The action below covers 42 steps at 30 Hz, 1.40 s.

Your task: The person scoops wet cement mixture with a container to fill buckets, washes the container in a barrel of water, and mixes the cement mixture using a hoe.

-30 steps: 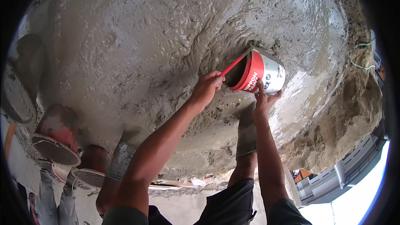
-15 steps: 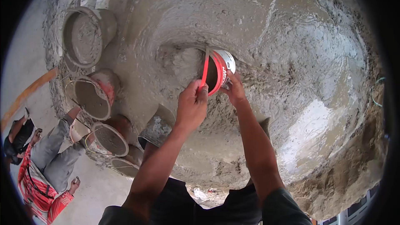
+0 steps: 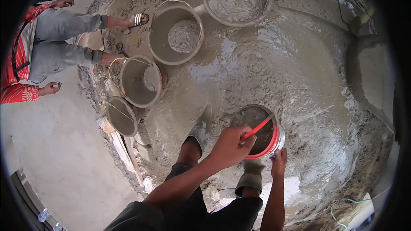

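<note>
A red-and-white paint bucket (image 3: pixel 278 139) hangs between my two hands, its open mouth facing up toward me and grey wet mortar (image 3: pixel 257 117) inside. My left hand (image 3: pixel 233 145) is closed around its red handle (image 3: pixel 259 125) at the near side of the rim. Against the lower outer wall, at the right, my right hand (image 3: pixel 279 160) grips the bucket, its fingers partly hidden beneath. My grey, mud-coated boots (image 3: pixel 248 182) stand in wet mortar (image 3: pixel 295 90) just below the bucket.
Several mortar-smeared buckets stand in an arc at the upper left, among them a large one (image 3: pixel 175 32) and a wide tub (image 3: pixel 237 0) full of mortar. Another person in grey trousers (image 3: pixel 68 25) and sandals stands beyond them. A green cord (image 3: pixel 336 214) lies at the lower right.
My view has swung toward the row of buckets. The paint bucket, earlier tipped sideways in a mortar hollow, is now turned mouth up near my boots. Both hands keep their hold.
</note>
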{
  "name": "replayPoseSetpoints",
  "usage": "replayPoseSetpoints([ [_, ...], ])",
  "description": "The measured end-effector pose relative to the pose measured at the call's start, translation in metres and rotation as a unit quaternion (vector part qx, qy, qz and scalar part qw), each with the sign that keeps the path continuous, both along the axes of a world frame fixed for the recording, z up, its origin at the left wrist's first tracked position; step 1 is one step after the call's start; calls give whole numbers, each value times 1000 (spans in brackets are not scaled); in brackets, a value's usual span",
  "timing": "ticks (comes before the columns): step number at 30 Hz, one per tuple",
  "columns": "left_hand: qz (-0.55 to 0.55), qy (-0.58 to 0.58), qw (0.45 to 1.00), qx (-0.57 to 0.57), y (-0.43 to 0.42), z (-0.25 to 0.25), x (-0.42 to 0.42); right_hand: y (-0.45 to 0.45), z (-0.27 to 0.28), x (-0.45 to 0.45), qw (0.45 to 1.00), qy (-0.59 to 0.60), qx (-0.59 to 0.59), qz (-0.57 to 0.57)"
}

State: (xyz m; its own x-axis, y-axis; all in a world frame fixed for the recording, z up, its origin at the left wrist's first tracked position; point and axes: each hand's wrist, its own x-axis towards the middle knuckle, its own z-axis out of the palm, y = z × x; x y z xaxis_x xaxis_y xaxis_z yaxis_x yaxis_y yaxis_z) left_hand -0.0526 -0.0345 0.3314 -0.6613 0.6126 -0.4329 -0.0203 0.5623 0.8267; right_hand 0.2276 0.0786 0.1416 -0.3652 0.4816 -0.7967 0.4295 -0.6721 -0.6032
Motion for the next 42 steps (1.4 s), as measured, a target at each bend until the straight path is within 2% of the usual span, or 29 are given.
replayPoseSetpoints([
  [3,15,41,999,6,-27,11,-54,-30,25,-46,995,86,-41,34],
  [4,13,41,999,-2,-35,19,-75,-44,27,-73,997,15,-28,74],
  [7,11,61,998,-19,-64,24,-137,-86,54,-162,994,8,-82,71],
  [9,12,92,995,-23,-75,23,-176,-125,17,-178,998,27,-53,26],
  [11,21,130,991,-19,-80,19,-213,-153,20,-227,999,32,-3,-5],
  [13,41,148,988,-5,-88,-5,-249,-161,68,-327,996,66,-30,-55],
  [15,71,141,987,-35,-95,-21,-281,-173,71,-370,996,50,-10,-76],
  [18,101,154,982,-38,-102,-46,-309,-172,92,-415,996,59,45,-57],
  [21,148,81,986,-1,-107,-65,-327,-166,105,-446,994,39,101,-8],
  [22,148,98,984,10,-111,-79,-331,-164,102,-458,970,56,230,61],
  [23,144,114,983,20,-120,-92,-336,-159,119,-475,954,45,275,113],
  [24,212,29,975,58,-125,-94,-344,-153,136,-492,933,33,321,161],
  [25,271,-58,957,89,-132,-94,-352,-141,172,-514,940,-3,285,189],
  [27,324,-82,938,89,-151,-105,-354,-143,173,-535,851,19,444,280],
  [29,178,99,978,-50,-145,-105,-334,-159,176,-552,810,37,467,353],
  [30,1,343,920,-189,-117,-57,-309,-163,191,-553,699,-38,553,452],
  [32,-116,478,828,-270,-98,5,-267,-197,166,-536,568,-92,680,454],
  [33,-56,451,849,-271,-87,9,-246,-214,147,-525,491,-111,734,455],
  [34,6,424,865,-267,-77,14,-226,-206,152,-503,494,-94,734,457],
  [35,77,462,838,-280,-60,6,-190,-198,157,-480,497,-78,733,458],
  [36,150,495,804,-291,-51,-4,-160,-168,185,-434,577,-22,678,455],
  [37,89,521,807,-263,-53,-14,-135,-149,189,-394,624,8,643,444],
  [38,54,474,856,-197,-65,-34,-117,-130,193,-354,668,38,607,429],
  [39,72,353,926,-110,-77,-62,-99,-122,180,-319,689,35,595,412],
  [40,176,97,979,42,-93,-97,-82,-119,165,-284,713,29,579,394],
  [41,269,-142,937,171,-104,-133,-65,-112,150,-245,733,25,566,377],
  [42,290,-287,883,233,-106,-163,-40,-96,133,-198,777,5,537,329],
])
